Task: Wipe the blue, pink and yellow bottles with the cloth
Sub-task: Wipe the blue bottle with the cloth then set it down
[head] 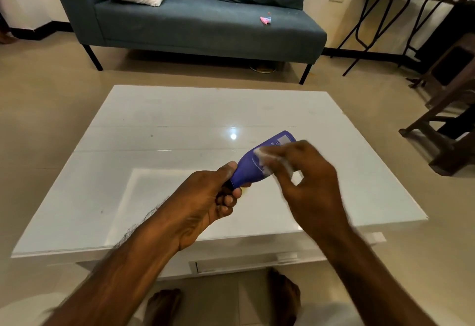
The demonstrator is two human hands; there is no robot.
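Head view: blue bottle [259,163] above desk [128,171], base tilted toward 1 o'clock
Left hand [205,205]: grip closed round bottle's cap end
Right hand [305,179]: grip pinched on cloth [267,157], pressed against bottle, blurred

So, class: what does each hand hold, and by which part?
Left hand grips the blue bottle by its cap end. Right hand presses a blurred cloth against the bottle's body.

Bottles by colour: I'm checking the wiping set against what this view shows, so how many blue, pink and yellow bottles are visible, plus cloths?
Blue bottle: 1, held in the left hand
Pink bottles: 0
Yellow bottles: 0
Cloth: 1, blurred, in the right hand
Total: 2
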